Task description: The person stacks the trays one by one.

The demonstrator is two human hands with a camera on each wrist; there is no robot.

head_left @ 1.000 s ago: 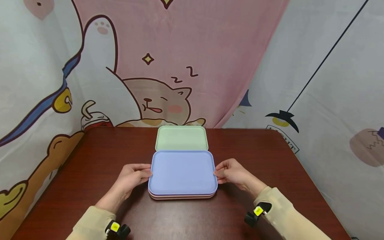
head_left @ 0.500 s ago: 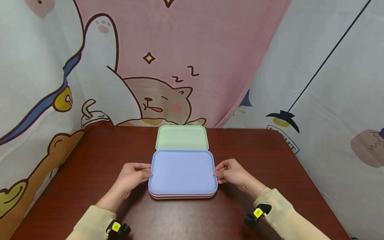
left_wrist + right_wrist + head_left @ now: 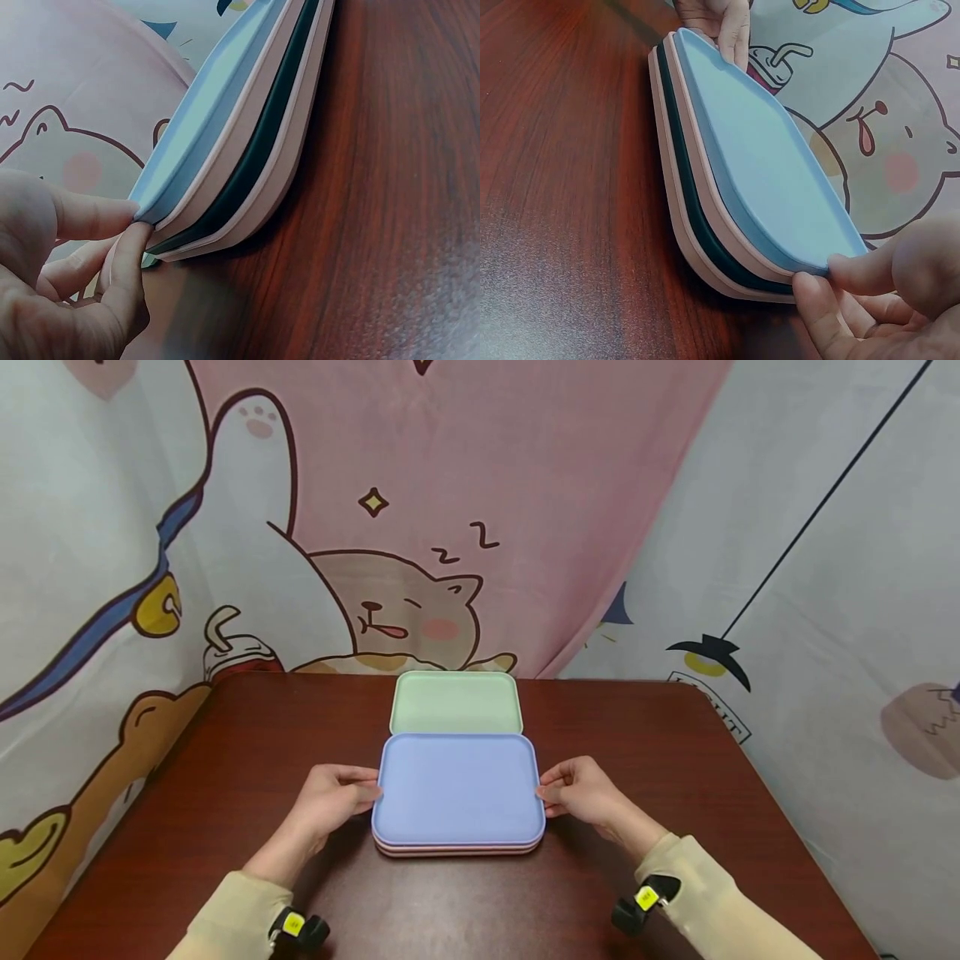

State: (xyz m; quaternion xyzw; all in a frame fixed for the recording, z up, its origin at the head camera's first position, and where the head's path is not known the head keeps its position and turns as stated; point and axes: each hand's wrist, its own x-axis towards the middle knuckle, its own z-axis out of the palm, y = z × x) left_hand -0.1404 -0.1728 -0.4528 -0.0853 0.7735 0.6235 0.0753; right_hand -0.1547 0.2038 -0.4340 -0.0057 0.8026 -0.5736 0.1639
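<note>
A light blue rectangular tray [image 3: 459, 789] with rounded corners lies on top of a stack near the middle of the table. Below it, the wrist views show a pink tray [image 3: 705, 176], a dark green tray [image 3: 259, 146] and another pink tray [image 3: 296, 142]. My left hand [image 3: 333, 797] pinches the blue tray's left rim, thumb on top and index finger just under the edge. At the opposite short side my right hand [image 3: 581, 793] pinches the right rim in the same way. The other fingertips curl beside the lower trays.
Directly behind the stack a pale green tray [image 3: 456, 703] lies on the dark brown wooden table [image 3: 300, 718]. A cartoon-printed cloth [image 3: 570, 485] hangs behind the table's far edge and along its sides.
</note>
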